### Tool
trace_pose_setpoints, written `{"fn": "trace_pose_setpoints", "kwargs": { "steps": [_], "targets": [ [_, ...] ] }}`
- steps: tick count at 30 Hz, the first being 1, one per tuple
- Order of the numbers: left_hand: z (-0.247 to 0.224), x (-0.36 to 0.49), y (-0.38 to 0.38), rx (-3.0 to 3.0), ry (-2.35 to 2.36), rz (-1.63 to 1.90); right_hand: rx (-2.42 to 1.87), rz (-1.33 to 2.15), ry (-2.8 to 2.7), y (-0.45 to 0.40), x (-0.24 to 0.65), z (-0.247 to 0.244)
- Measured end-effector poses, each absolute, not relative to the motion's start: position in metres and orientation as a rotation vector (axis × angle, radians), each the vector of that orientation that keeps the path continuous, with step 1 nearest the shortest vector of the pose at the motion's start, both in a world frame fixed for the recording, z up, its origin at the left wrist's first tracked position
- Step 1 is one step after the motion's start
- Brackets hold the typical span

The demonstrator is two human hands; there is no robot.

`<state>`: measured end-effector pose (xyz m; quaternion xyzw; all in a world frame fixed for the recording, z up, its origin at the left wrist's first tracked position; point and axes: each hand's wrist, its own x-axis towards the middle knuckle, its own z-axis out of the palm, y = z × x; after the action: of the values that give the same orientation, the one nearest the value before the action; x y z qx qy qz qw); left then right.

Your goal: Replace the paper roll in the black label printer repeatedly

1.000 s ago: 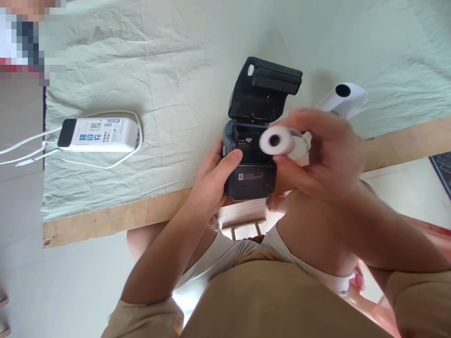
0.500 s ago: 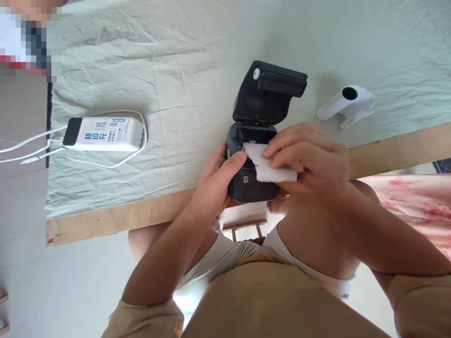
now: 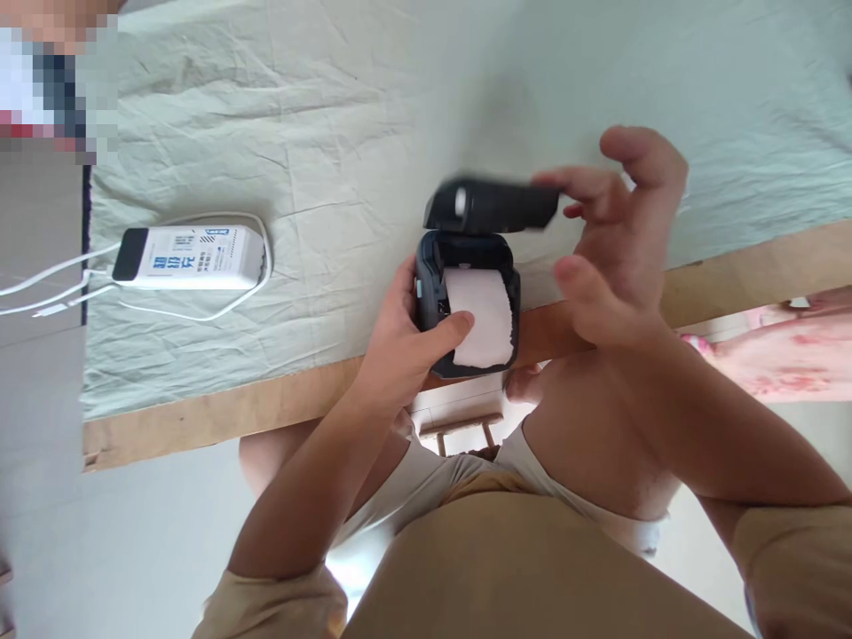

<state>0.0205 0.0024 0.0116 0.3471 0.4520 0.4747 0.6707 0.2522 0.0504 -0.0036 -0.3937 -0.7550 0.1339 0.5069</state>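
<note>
My left hand [image 3: 413,333] grips a small black thermal printer [image 3: 424,257] by its left side at the table's front edge. Its thumb presses on white paper [image 3: 485,302] that lies in the printer's bay and hangs over the front, with a ragged end. The printer's lid [image 3: 506,206] stands partly raised at the back and is blurred. My right hand [image 3: 622,235] is to the right, fingers spread, with fingertips touching the lid's right end. Behind this hand, the white roll seen earlier is almost wholly hidden.
A white power bank [image 3: 193,257] with a black end and white cables [image 3: 59,280] lies on the left of the green tablecloth [image 3: 333,133]. The table's bare wooden edge [image 3: 219,413] runs along the front. Pink patterned fabric [image 3: 792,355] shows at the right.
My right hand has let go of the paper and moved up to the lid. The paper now lies over the printer's bay under my left thumb. The lid has tilted down towards the body.
</note>
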Motion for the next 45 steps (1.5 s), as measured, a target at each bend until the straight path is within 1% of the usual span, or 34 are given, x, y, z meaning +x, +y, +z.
{"fn": "trace_pose_setpoints", "kwargs": {
  "steps": [2, 6, 9, 17, 23, 27, 32, 36, 39, 42, 45],
  "targets": [
    [0.012, 0.02, 0.002, 0.769, 1.021, 1.062, -0.924, 0.439, -1.804, 0.048, 0.252, -0.005],
    [0.012, 0.018, 0.0, 0.773, 0.996, 1.045, -1.009, 0.743, -1.99, 0.043, 0.254, -0.004],
    [0.013, 0.02, 0.0, 0.742, 0.983, 1.053, -1.024, 0.929, -2.009, 0.044, 0.256, -0.005],
    [0.02, 0.026, 0.006, 0.651, 0.949, 1.057, -1.028, 0.937, -1.987, 0.051, 0.256, -0.018],
    [0.011, 0.03, 0.007, 0.566, 0.954, 1.196, -1.062, 0.954, -1.939, 0.047, 0.255, -0.013],
    [0.008, 0.031, 0.007, 0.514, 0.999, 1.23, -1.096, 0.886, -1.869, 0.044, 0.257, -0.012],
    [0.012, 0.029, 0.007, 0.555, 1.025, 1.218, -1.04, 0.777, -1.933, 0.042, 0.26, -0.009],
    [0.013, 0.029, 0.009, 0.549, 0.997, 1.214, -1.037, 0.507, -1.948, 0.037, 0.254, 0.003],
    [0.013, 0.03, 0.01, 0.543, 0.993, 1.219, -1.037, 0.275, -1.812, 0.032, 0.241, 0.011],
    [0.014, 0.031, 0.01, 0.54, 1.007, 1.22, -1.099, 0.276, -1.603, 0.031, 0.229, 0.017],
    [0.017, 0.032, 0.008, 0.538, 1.046, 1.189, -1.185, 0.258, -1.69, 0.033, 0.227, 0.024]
  ]
}}
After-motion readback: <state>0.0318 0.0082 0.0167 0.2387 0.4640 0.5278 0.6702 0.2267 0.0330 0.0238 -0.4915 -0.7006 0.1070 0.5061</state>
